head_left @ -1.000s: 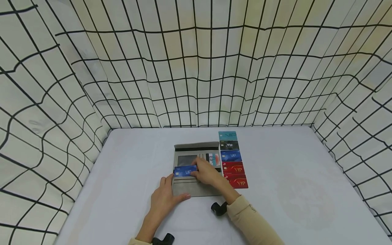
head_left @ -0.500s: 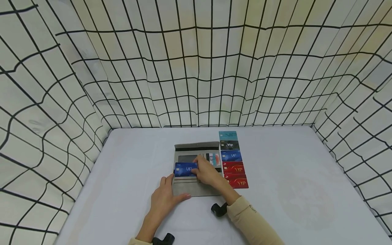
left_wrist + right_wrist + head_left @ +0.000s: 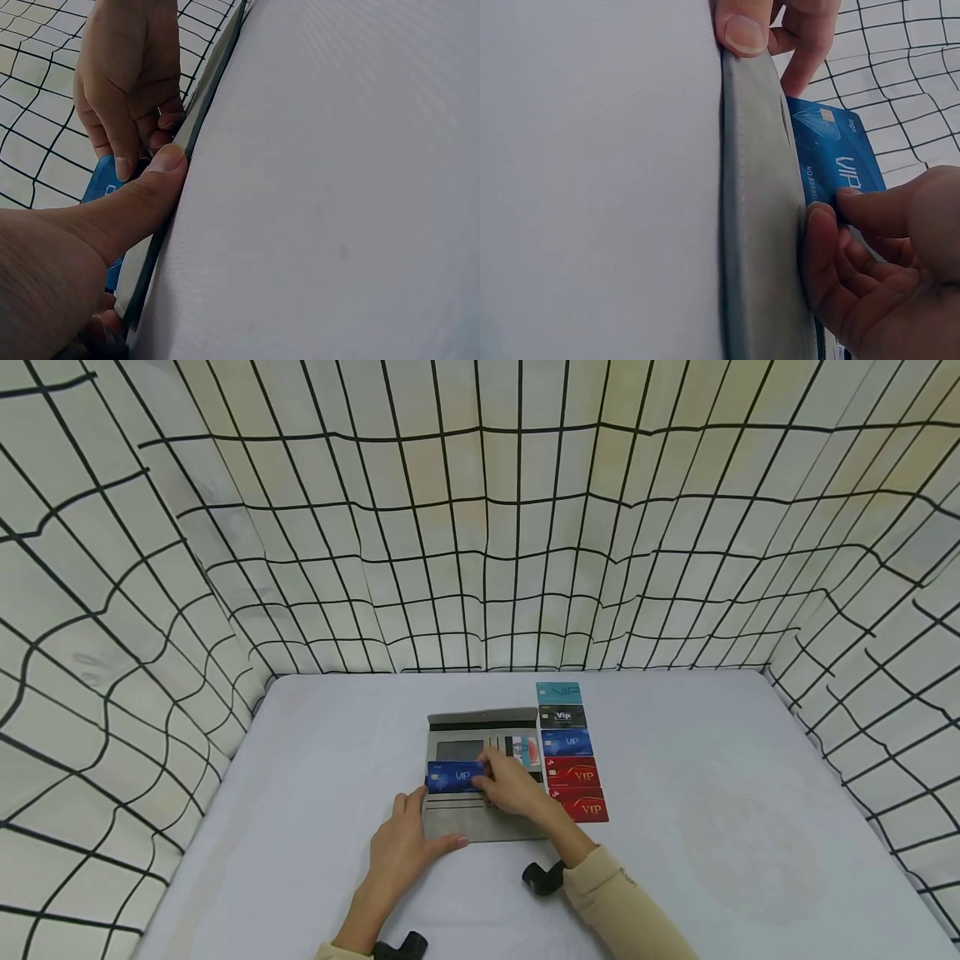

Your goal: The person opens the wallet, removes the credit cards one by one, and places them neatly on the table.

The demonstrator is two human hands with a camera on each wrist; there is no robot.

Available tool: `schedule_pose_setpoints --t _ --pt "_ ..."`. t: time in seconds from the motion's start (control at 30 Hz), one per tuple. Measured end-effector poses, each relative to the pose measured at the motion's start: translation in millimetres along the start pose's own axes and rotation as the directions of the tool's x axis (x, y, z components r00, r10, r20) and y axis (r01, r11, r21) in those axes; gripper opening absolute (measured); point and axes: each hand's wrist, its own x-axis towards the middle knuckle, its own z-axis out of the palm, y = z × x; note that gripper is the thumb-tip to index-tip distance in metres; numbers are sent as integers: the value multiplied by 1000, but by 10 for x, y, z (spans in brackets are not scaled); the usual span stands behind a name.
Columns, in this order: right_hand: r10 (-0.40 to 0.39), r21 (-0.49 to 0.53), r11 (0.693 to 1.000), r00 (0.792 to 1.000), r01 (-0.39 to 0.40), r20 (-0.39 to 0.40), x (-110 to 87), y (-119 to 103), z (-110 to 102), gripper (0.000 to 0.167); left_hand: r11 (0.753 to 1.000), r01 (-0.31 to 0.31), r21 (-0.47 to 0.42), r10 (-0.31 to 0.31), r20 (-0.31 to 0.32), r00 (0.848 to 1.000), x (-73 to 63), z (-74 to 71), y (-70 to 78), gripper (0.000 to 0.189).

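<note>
A grey wallet [image 3: 457, 827] lies unfolded on the white table, with slots and a dark window panel inside. My right hand [image 3: 512, 783] pinches a blue VIP card [image 3: 450, 777] by its right end, between thumb and fingers. In the right wrist view the blue card [image 3: 836, 150] stands up behind the wallet's stitched front flap [image 3: 769, 202]; how deep its lower edge sits in a slot is hidden. My left hand [image 3: 401, 839] rests at the wallet's front left corner, its fingers along the left edge and its straight thumb [image 3: 139, 195] pressing the front edge.
Right of the wallet, several cards form a column: a teal card [image 3: 558, 693], a black card [image 3: 562, 717], a blue card [image 3: 567, 742] and red cards [image 3: 572, 772]. A striped card [image 3: 525, 750] shows in the wallet. Black netting [image 3: 517, 556] surrounds the white table [image 3: 712, 793].
The blue card first tipped up to show more of its face, then dropped slightly. My right hand and forearm have shifted a little rightward; my left hand stays put.
</note>
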Motion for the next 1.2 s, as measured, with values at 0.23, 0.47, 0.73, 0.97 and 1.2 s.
schedule_pose_setpoints --t 0.23,0.47,0.73,0.97,1.2 --pt "6 74 997 1000 -4 -26 -3 17 17 23 1000 -1 4 1 3 1000 2 3 5 106" --pt "0 66 998 997 5 -78 -23 7 27 17 1000 -3 9 3 -5 1000 1 0 9 106" --pt "8 112 994 991 7 -130 -67 6 19 18 1000 -1 16 1 -9 1000 2 7 5 106" --pt "-1 149 988 987 26 -161 -97 32 -19 21 1000 1 18 -1 -1 1000 3 8 4 106" --pt "-36 73 996 968 56 -247 -139 23 -68 23 1000 3 23 -3 -2 1000 1 5 4 106"
